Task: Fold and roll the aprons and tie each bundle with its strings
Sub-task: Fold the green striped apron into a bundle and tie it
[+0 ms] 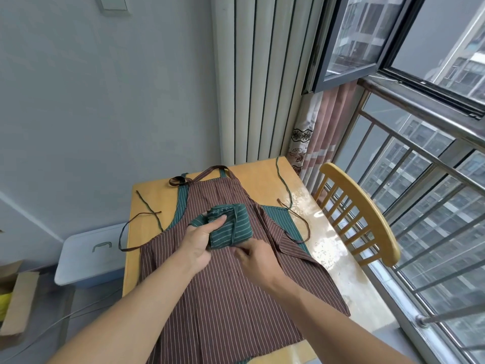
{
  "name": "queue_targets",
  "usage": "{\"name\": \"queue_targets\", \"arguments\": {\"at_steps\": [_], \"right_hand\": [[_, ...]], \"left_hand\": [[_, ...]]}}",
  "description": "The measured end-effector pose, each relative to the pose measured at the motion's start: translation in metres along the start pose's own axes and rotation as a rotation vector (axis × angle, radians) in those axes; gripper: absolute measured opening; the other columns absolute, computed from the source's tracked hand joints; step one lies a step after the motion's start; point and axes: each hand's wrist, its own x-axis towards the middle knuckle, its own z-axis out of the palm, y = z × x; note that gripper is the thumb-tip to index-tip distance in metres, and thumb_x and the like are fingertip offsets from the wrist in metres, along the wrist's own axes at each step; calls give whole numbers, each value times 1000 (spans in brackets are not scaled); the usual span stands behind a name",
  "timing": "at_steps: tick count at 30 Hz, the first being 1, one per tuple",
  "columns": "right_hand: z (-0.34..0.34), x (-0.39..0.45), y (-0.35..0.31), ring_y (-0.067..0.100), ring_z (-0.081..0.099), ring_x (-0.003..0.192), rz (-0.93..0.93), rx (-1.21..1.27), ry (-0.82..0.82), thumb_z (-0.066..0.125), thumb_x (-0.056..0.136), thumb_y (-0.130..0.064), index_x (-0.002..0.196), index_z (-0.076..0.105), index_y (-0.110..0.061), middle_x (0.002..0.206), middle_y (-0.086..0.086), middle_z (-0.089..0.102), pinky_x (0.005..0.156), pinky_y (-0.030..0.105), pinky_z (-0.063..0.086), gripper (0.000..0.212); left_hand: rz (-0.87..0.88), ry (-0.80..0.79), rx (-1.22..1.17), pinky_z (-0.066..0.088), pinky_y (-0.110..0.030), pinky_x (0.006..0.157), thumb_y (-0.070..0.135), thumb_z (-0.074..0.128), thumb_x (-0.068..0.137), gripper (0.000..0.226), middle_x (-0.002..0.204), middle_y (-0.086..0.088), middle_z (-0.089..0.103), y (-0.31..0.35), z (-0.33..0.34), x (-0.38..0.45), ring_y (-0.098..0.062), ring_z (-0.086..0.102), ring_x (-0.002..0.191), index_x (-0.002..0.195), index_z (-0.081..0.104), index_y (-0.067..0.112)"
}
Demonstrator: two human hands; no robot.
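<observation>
A rolled green striped apron bundle [231,227] lies on a brown striped apron [223,292] spread flat over the wooden table [147,206]. My left hand [199,245] grips the bundle's left end, thumb on top. My right hand [256,258] is at the bundle's near right corner with its fingers curled, pinching the bundle's green string there. A second green apron [288,216] lies flat under the brown one, its edges showing at both sides. Brown strings [131,232] and green strings [284,187] trail across the table.
A wooden chair [362,214] stands close against the table's right side, by the window railing [420,158]. A pale blue storage box [89,256] sits on the floor left of the table, with a cardboard box [15,303] further left. A radiator stands behind the table.
</observation>
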Motion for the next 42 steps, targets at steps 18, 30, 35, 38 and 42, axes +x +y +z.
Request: {"name": "queue_targets", "arguments": {"at_steps": [18,30,35,38,42], "right_hand": [[-115,30,-77,4,61,68,-132,-572,-365,74,92,-25,95,70,-20,79,-10,69,57,15,38,8],[-99,49,-46,4,62,64,-50,-578,-465,71,94,-35,88,72,-15,77,-6,73,59,23,40,20],[-81,54,-37,11,64,67,-90,-731,-428,72,92,-34,89,72,-8,79,1,72,62,22,44,26],[-66,58,-27,4,57,61,-106,-796,-391,69,93,-34,89,71,-9,78,-3,67,57,15,40,25],[-35,61,2,7,65,63,-85,-836,-371,65,97,-24,99,74,-3,84,-1,71,66,24,59,22]], "left_hand": [[155,-159,468,62,-42,78,-13,73,80,46,115,-9,73,-15,-10,-18,-28,73,99,116,64,14],[146,-225,528,62,-44,79,-16,75,77,52,118,-9,71,-18,-13,-23,-28,73,100,118,61,14],[192,21,537,62,-39,76,-4,79,80,41,107,-5,75,-44,-13,-19,-23,74,94,110,69,22],[152,205,415,61,-43,81,1,80,81,33,102,-5,75,-74,-16,-8,-24,73,92,105,71,21],[50,386,355,54,-36,83,12,81,83,32,105,-5,72,-137,-11,2,-21,68,93,112,67,12]]}}
